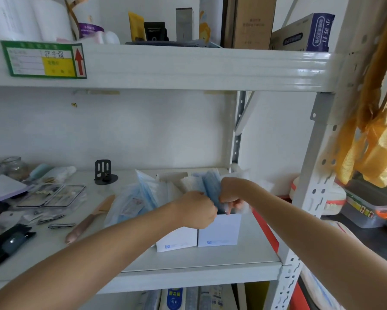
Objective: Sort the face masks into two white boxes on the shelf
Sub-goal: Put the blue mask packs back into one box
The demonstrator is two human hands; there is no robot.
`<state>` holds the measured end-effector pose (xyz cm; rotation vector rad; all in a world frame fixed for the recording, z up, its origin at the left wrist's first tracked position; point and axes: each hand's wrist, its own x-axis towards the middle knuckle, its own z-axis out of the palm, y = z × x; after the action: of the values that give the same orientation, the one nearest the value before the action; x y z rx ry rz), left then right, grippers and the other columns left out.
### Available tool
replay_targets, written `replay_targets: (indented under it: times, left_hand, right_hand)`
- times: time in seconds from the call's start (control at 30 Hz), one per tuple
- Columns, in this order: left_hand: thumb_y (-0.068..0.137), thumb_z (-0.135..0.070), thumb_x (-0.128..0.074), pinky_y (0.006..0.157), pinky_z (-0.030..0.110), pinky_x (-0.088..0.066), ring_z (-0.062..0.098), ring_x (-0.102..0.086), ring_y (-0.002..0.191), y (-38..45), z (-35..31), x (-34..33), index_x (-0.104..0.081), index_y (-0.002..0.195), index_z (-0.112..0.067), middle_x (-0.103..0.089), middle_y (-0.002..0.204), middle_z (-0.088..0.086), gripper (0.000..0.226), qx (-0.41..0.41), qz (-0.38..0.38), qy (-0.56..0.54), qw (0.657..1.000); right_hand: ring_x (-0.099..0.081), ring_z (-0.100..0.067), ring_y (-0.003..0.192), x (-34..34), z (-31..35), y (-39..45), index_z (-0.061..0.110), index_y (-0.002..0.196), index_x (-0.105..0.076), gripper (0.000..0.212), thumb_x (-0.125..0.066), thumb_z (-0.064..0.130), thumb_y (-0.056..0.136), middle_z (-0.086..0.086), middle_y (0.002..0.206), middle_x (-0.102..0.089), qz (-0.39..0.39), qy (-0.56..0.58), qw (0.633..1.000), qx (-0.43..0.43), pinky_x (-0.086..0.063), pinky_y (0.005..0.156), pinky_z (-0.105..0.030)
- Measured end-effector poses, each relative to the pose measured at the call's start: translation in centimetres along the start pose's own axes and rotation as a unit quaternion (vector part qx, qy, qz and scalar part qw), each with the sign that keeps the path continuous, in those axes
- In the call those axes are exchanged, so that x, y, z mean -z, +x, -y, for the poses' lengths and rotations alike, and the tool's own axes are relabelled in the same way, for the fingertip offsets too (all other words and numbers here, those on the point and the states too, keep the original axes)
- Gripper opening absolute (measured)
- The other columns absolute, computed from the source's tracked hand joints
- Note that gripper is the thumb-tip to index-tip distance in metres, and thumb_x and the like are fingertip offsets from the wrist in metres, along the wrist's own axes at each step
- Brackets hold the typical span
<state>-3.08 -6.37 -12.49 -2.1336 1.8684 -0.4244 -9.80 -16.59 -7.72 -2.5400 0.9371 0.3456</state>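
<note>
1. Nearest the front edge of the shelf (188, 262), toward its right end: two white boxes (219, 231) side by side, walls touching, tops open. Each shows a small blue mark low on its front face.
2. Above the boxes: two bare forearms enter from the bottom corners. Left hand (195, 210) curled into a loose fist over the left box; right hand (231, 194) curled over the right box. The knuckles nearly meet.
3. Both hands are closed on one upright bundle of blue face masks (211, 186) standing in the right box. Fingertips are hidden behind the bundle and blurred, so the exact pinch is unclear.
4. Left box: pale wrapped masks stand inside; count not readable.
5. Just left of the boxes: one clear bag of blue masks (138, 198) leaning against the left box; contents uncountable.
6. Left half of the shelf: one pinkish comb (89, 220), two clear flat cases (54, 195), several small metal clips, and one dark pouch cut off at the left frame edge.
7. Back edge: one black stand (103, 172) and two glass jars (13, 167), partly cut off.
8. Upper shelf: one green label (42, 59) with a red arrow; writing unreadable.
</note>
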Motion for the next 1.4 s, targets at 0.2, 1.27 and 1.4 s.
replay_targets:
  times: [0.2, 1.27, 1.4]
  left_hand:
    - [0.093, -0.003, -0.034, 0.095, 0.026, -0.038, 0.029, -0.058, 0.106, 0.0, -1.2, 0.1, -0.061, 0.112, -0.001, -0.067, 0.112, 0.012, 0.034, 0.066, 0.039, -0.080, 0.994]
    - [0.088, -0.029, -0.054, 0.092, 0.031, -0.047, 0.023, -0.063, 0.109, 4.7, 1.8, 0.2, -0.068, 0.105, -0.012, -0.068, 0.112, 0.004, 0.028, 0.198, 0.108, -0.240, 0.944]
    - [0.096, -0.029, -0.044, 0.084, 0.030, -0.048, 0.022, -0.064, 0.101, 4.5, 1.9, 0.1, -0.069, 0.106, -0.011, -0.068, 0.111, 0.005, 0.032, 0.177, 0.030, -0.224, 0.958]
  right_hand:
    - [-0.063, -0.032, 0.092, -3.6, 0.0, 0.3, -0.003, 0.099, -0.060, 0.020, -0.042, 0.005, 0.094, -0.017, 0.096, -0.064, -0.173, 0.004, 0.981, 0.088, -0.052, 0.081, -0.036]
    - [-0.071, -0.027, 0.098, -1.1, -0.3, -1.4, -0.002, 0.114, -0.059, 0.038, -0.045, 0.028, 0.097, -0.016, 0.109, -0.072, -0.008, 0.101, 0.994, -0.027, -0.044, 0.051, -0.021]
    - [-0.073, -0.028, 0.066, 0.9, -0.9, -2.3, -0.005, 0.102, -0.065, 0.031, -0.048, 0.020, 0.096, -0.020, 0.100, -0.074, -0.092, 0.201, 0.975, 0.021, -0.048, 0.043, -0.020]
